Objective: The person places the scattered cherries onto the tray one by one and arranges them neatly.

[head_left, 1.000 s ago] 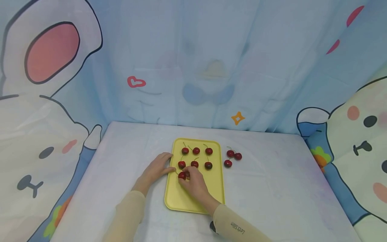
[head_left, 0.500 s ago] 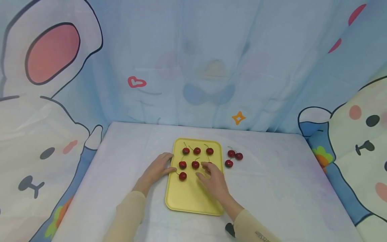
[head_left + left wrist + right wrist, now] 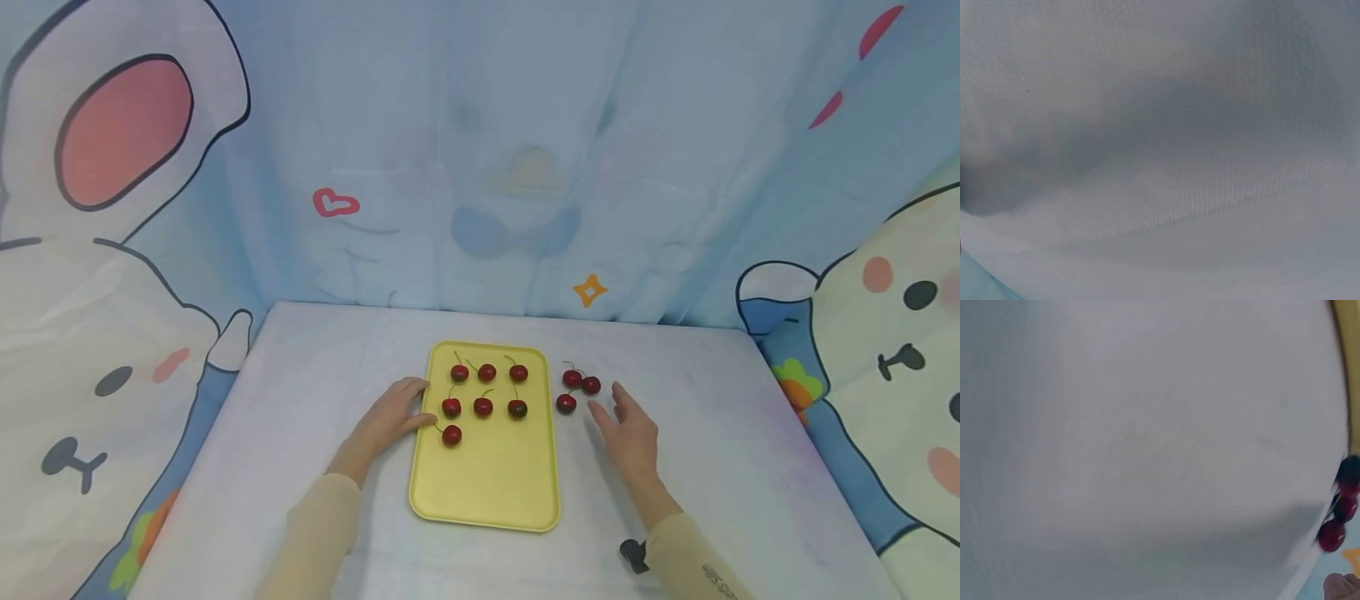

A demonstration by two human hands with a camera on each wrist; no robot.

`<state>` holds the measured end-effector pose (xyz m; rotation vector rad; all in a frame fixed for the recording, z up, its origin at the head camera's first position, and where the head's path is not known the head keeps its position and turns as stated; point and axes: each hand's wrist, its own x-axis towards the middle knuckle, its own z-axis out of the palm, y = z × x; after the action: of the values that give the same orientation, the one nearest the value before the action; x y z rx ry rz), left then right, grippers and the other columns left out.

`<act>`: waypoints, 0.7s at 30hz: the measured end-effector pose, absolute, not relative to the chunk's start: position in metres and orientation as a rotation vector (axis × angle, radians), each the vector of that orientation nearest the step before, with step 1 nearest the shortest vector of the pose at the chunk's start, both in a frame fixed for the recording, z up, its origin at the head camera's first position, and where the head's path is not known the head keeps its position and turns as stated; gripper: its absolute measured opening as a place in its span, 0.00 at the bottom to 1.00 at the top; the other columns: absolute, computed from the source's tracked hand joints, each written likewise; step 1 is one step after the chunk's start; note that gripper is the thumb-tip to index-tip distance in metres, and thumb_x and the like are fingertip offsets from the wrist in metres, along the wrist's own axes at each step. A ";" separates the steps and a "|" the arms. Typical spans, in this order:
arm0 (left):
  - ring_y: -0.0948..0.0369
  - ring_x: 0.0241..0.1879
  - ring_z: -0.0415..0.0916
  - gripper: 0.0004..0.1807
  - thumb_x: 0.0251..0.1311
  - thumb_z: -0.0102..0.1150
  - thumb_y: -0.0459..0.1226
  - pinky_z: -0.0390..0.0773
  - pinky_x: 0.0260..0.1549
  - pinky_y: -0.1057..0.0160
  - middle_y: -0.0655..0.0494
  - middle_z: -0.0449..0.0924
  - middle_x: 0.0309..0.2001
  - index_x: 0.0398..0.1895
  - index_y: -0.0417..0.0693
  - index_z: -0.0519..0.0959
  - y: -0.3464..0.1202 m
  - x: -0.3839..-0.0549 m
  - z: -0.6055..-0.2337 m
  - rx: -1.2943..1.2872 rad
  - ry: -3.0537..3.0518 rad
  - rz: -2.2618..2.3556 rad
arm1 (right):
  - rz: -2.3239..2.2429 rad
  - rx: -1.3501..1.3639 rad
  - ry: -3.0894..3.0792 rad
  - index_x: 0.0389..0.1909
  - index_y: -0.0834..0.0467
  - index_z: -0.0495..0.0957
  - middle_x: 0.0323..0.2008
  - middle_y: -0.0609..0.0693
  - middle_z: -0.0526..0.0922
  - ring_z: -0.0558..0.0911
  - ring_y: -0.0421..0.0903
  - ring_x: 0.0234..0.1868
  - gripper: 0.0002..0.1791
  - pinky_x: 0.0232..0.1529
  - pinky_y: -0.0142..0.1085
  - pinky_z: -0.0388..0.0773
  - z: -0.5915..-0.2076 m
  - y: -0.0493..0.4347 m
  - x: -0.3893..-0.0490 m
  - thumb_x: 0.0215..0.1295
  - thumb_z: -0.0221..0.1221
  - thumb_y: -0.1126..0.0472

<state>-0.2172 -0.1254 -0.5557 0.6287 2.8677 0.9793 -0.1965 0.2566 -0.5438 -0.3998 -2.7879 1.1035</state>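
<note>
In the head view a yellow tray (image 3: 487, 487) lies on the table, bearing several dark red cherries with stems (image 3: 483, 407). They stand in rows, with a single cherry (image 3: 452, 435) at the left of the third row. My left hand (image 3: 386, 419) rests at the tray's left edge, thumb on the rim and fingers extended. To the right of the tray lie three loose cherries (image 3: 566, 403), also seen at the right edge of the right wrist view. Close beside them my right hand (image 3: 632, 432) hovers with thumb and fingers apart, holding nothing.
A white cloth (image 3: 720, 467) covers the table. Behind it hangs a blue curtain (image 3: 375, 100) with cartoon animals. A small black object (image 3: 634, 555) sits at the right sleeve cuff. The left wrist view has only blurred pale cloth (image 3: 1160, 200).
My right hand has left the cherry in the tray's third row and moved right, over the tray's edge, to the loose cherries. My left hand has stayed in place.
</note>
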 end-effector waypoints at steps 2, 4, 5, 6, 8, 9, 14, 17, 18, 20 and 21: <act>0.49 0.66 0.64 0.34 0.60 0.65 0.48 0.62 0.69 0.54 0.45 0.70 0.63 0.64 0.37 0.69 -0.126 -0.217 -0.555 0.630 2.864 0.985 | 1.110 -0.467 -2.785 0.75 0.58 0.56 0.70 0.61 0.63 0.67 0.60 0.68 0.38 0.64 0.51 0.70 -0.548 0.264 -0.201 0.71 0.54 0.45; 0.50 0.66 0.64 0.34 0.60 0.65 0.48 0.61 0.70 0.55 0.45 0.70 0.63 0.64 0.38 0.69 -0.126 -0.216 -0.555 0.629 2.863 0.984 | 1.128 -0.514 -2.776 0.74 0.59 0.57 0.70 0.61 0.63 0.66 0.60 0.68 0.36 0.65 0.51 0.69 -0.552 0.270 -0.205 0.72 0.55 0.48; 0.50 0.66 0.64 0.34 0.60 0.65 0.48 0.61 0.70 0.55 0.45 0.71 0.63 0.64 0.38 0.69 -0.126 -0.216 -0.555 0.628 2.863 0.984 | 1.130 -0.529 -2.776 0.74 0.60 0.58 0.70 0.61 0.64 0.66 0.60 0.68 0.36 0.65 0.51 0.69 -0.553 0.271 -0.206 0.72 0.55 0.49; 0.50 0.66 0.64 0.34 0.60 0.65 0.48 0.61 0.70 0.55 0.45 0.71 0.62 0.64 0.38 0.69 -0.126 -0.216 -0.555 0.627 2.863 0.986 | 1.127 -0.539 -2.780 0.74 0.61 0.58 0.70 0.61 0.64 0.66 0.60 0.68 0.36 0.66 0.51 0.69 -0.554 0.272 -0.208 0.72 0.55 0.49; 0.50 0.66 0.64 0.34 0.60 0.65 0.48 0.61 0.70 0.55 0.45 0.71 0.63 0.64 0.38 0.69 -0.126 -0.216 -0.555 0.617 2.861 0.987 | 1.127 -0.548 -2.792 0.73 0.61 0.58 0.70 0.61 0.63 0.66 0.60 0.68 0.35 0.66 0.51 0.68 -0.555 0.272 -0.210 0.71 0.56 0.51; 0.50 0.66 0.64 0.34 0.60 0.65 0.48 0.61 0.70 0.55 0.46 0.71 0.63 0.65 0.38 0.69 -0.126 -0.216 -0.556 0.612 2.859 0.983 | 1.128 -0.546 -2.793 0.73 0.61 0.59 0.70 0.61 0.63 0.66 0.60 0.69 0.35 0.66 0.51 0.68 -0.555 0.272 -0.211 0.71 0.56 0.52; 0.51 0.67 0.63 0.35 0.61 0.64 0.50 0.61 0.70 0.55 0.46 0.70 0.64 0.65 0.40 0.69 -0.127 -0.217 -0.558 0.596 2.846 0.977 | 1.137 -0.507 -2.807 0.73 0.62 0.58 0.70 0.62 0.63 0.64 0.59 0.70 0.35 0.67 0.51 0.66 -0.557 0.268 -0.219 0.71 0.57 0.54; 0.50 0.66 0.64 0.35 0.61 0.65 0.49 0.61 0.70 0.55 0.46 0.70 0.63 0.65 0.39 0.69 -0.127 -0.217 -0.557 0.610 2.854 0.988 | 1.121 -0.493 -2.835 0.74 0.61 0.57 0.70 0.61 0.63 0.62 0.58 0.71 0.35 0.68 0.52 0.64 -0.559 0.266 -0.225 0.71 0.57 0.53; 0.50 0.66 0.64 0.35 0.61 0.65 0.49 0.61 0.70 0.55 0.45 0.70 0.63 0.65 0.39 0.69 -0.126 -0.217 -0.557 0.615 2.856 0.990 | 1.115 -0.489 -2.843 0.74 0.61 0.57 0.71 0.61 0.62 0.62 0.58 0.71 0.36 0.68 0.52 0.64 -0.560 0.266 -0.227 0.71 0.57 0.52; 0.50 0.66 0.65 0.34 0.60 0.65 0.48 0.62 0.69 0.54 0.45 0.71 0.62 0.64 0.38 0.69 -0.126 -0.217 -0.557 0.623 2.866 0.997 | 1.109 -0.475 -2.857 0.74 0.60 0.56 0.71 0.61 0.62 0.61 0.57 0.72 0.36 0.68 0.52 0.64 -0.561 0.265 -0.230 0.72 0.56 0.52; 0.50 0.66 0.64 0.34 0.61 0.65 0.48 0.62 0.69 0.54 0.45 0.71 0.63 0.65 0.39 0.69 -0.126 -0.217 -0.557 0.622 2.868 0.992 | 1.102 -0.470 -2.865 0.74 0.60 0.56 0.71 0.60 0.62 0.61 0.57 0.72 0.36 0.68 0.52 0.64 -0.562 0.265 -0.232 0.71 0.56 0.51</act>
<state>-0.2171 -0.1262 -0.5566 0.6221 2.8681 0.9923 -0.2317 0.2648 -0.5622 -0.4705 -2.8649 1.1022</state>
